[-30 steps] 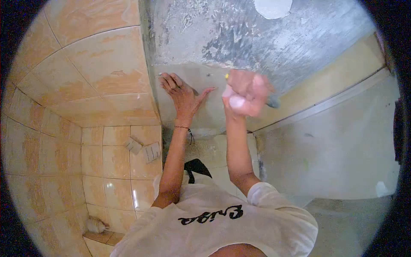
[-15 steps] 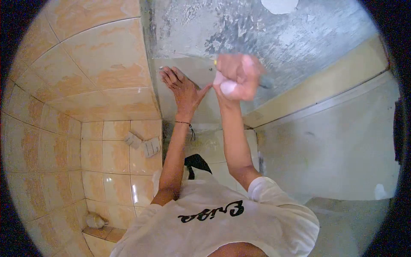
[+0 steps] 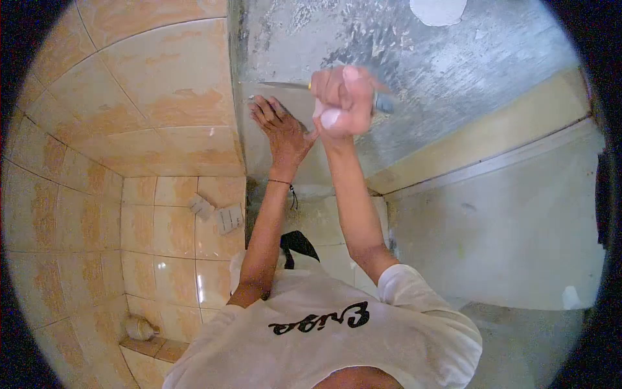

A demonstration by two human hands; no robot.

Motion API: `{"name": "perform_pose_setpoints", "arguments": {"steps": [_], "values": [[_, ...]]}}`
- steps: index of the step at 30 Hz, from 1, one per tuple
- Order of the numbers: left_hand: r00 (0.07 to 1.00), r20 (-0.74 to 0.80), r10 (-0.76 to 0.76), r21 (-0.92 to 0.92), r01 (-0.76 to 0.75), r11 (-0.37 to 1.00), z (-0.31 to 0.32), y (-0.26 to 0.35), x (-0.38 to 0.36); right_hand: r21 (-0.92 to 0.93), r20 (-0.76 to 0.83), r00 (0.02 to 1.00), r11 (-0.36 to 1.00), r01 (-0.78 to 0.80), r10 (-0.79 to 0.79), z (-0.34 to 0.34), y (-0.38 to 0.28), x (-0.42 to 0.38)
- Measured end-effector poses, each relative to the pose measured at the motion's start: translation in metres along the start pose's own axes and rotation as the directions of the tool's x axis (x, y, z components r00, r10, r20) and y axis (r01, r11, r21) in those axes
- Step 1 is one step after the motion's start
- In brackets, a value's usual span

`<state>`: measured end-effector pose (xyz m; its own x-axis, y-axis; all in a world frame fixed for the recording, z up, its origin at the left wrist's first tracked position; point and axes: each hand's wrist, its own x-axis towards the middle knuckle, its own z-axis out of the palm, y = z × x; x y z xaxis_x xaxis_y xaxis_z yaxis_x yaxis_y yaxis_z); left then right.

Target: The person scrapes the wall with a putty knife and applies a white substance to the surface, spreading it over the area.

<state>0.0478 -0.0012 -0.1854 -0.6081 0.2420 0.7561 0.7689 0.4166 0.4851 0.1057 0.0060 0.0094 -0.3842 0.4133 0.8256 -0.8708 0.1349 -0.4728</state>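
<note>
My right hand point(image 3: 345, 100) is closed in a fist around a knife-like tool, its thin tapered blade point(image 3: 285, 85) pointing left along the top edge of a smooth grey panel point(image 3: 256, 146). A bit of yellow shows where the blade meets the fist, and a blue-grey handle end point(image 3: 383, 102) sticks out on the other side. Just below the blade, my left hand point(image 3: 282, 133) lies on the panel with fingers spread and slightly bent. Its thumb reaches over to the heel of my right hand.
Rough, mottled grey wall point(image 3: 363, 39) rises beyond the hands, with a white patch point(image 3: 438, 10) on it. To the left stands a tiled wall point(image 3: 168, 84). Two small grey pieces point(image 3: 228, 219) lie on the tiles below, and a pale ledge point(image 3: 486, 129) runs along the right.
My right hand has shifted left and slightly up, carrying the blade toward the tiled wall. My left hand keeps its place on the panel; the view has shifted slightly.
</note>
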Motion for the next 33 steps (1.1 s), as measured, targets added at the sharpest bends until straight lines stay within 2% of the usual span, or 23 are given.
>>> {"name": "perform_pose_setpoints", "arguments": {"steps": [2,4,5,7,8,9,10,11,13,16,17,19,20,22,25,26,28,31,33], "values": [[1.0,-0.009,-0.021,0.017,0.021,1.0,0.001,0.001,0.005,0.062,0.001,0.999,0.997,-0.039,0.039,0.004,-0.003,0.002],[0.999,0.013,-0.032,-0.014,0.032,0.999,-0.004,0.004,0.004,0.112,0.028,0.993,0.987,0.112,-0.116,0.0,-0.004,0.001],[0.999,0.014,-0.033,-0.014,0.033,0.999,-0.004,0.004,0.004,0.112,0.028,0.993,0.988,0.111,-0.114,-0.002,0.0,0.0],[1.0,-0.005,-0.006,0.036,0.006,0.999,-0.001,0.002,0.003,0.074,-0.112,0.993,0.996,-0.04,0.048,-0.004,0.008,0.0],[1.0,0.0,0.002,0.033,-0.002,0.999,0.0,0.002,0.0,0.071,-0.119,0.992,0.997,-0.034,0.042,-0.009,0.003,-0.001],[1.0,-0.004,0.007,0.032,-0.007,0.999,-0.001,0.002,0.001,0.093,0.053,0.997,0.994,0.05,-0.055,-0.012,-0.008,0.0],[1.0,-0.011,0.01,0.033,-0.01,0.999,-0.001,0.001,0.003,0.131,0.225,0.962,0.983,0.127,-0.155,-0.014,-0.013,0.003],[1.0,-0.014,0.009,0.035,-0.008,0.999,-0.002,0.001,0.003,0.133,0.227,0.961,0.983,0.127,-0.155,-0.016,-0.012,0.004],[1.0,-0.018,-0.006,-0.015,0.006,1.0,-0.007,0.006,0.004,0.121,0.041,0.965,0.96,0.252,-0.258,-0.02,-0.011,0.003],[1.0,-0.021,0.008,-0.027,-0.008,1.0,-0.009,0.007,0.005,0.04,-0.053,0.982,0.983,0.182,-0.18,-0.026,-0.016,0.004],[1.0,-0.016,0.011,-0.03,-0.011,0.999,-0.01,0.009,0.002,0.035,-0.058,0.982,0.983,0.183,-0.18,-0.027,-0.022,0.004],[0.999,-0.005,-0.039,-0.05,0.039,0.998,-0.012,0.012,0.006,0.09,0.092,0.964,0.966,0.242,-0.25,-0.024,-0.035,0.012],[0.999,-0.008,-0.039,-0.05,0.039,0.998,-0.012,0.012,0.009,0.091,0.094,0.963,0.966,0.243,-0.251,-0.024,-0.034,0.012],[1.0,-0.004,-0.022,-0.023,0.022,0.999,-0.013,0.011,0.008,-0.01,-0.154,0.981,0.993,0.118,-0.118,-0.025,-0.03,0.006],[0.999,-0.007,-0.033,-0.036,0.033,0.999,-0.011,0.011,0.007,-0.082,-0.219,0.971,0.994,0.078,-0.094,-0.027,-0.026,0.005],[0.999,-0.009,-0.032,-0.034,0.031,0.999,-0.011,0.01,0.008,-0.079,-0.218,0.971,0.994,0.08,-0.095,-0.028,-0.031,0.004],[0.999,-0.016,-0.033,-0.043,0.033,0.999,-0.011,0.012,0.007,0.003,-0.114,0.973,0.979,0.205,-0.203,-0.027,-0.05,0.003],[0.998,0.0,-0.059,-0.033,0.059,0.998,-0.008,0.011,0.006,-0.031,-0.056,0.99,0.992,0.124,-0.126,-0.027,-0.033,0.014],[1.0,-0.011,-0.027,-0.035,0.026,0.999,-0.009,0.01,0.006,-0.019,-0.04,0.99,0.99,0.137,-0.138,-0.034,-0.029,0.006]]}}
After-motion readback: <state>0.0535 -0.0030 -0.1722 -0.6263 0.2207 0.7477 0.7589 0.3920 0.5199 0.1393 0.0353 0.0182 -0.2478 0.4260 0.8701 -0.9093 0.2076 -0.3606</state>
